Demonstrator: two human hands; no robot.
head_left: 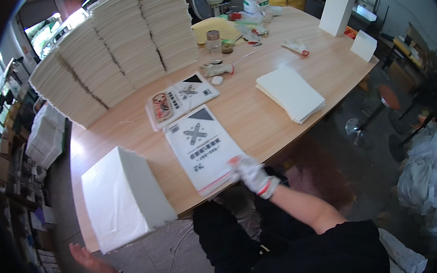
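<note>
My left hand point(89, 260), bare with a bracelet at the wrist, is held off the table's near left edge with its fingers apart and nothing in it. Beside it stands a thick block of white sheets wrapped in clear film point(111, 202). My right hand point(254, 176) wears a white glove and is smeared by motion. It is at the near right corner of a printed white plastic bag point(203, 143) lying flat; whether its fingers grip the bag does not show. Beyond that lies a pile of similar printed bags point(180, 99).
Tall stacks of white sheets point(120, 46) rise at the back left of the wooden table point(247, 102). A loose paper stack point(290, 92) lies to the right. Farther off are a glass jar point(213, 41), a glove point(217, 69), another glove point(294, 48) and a white bucket point(255, 0).
</note>
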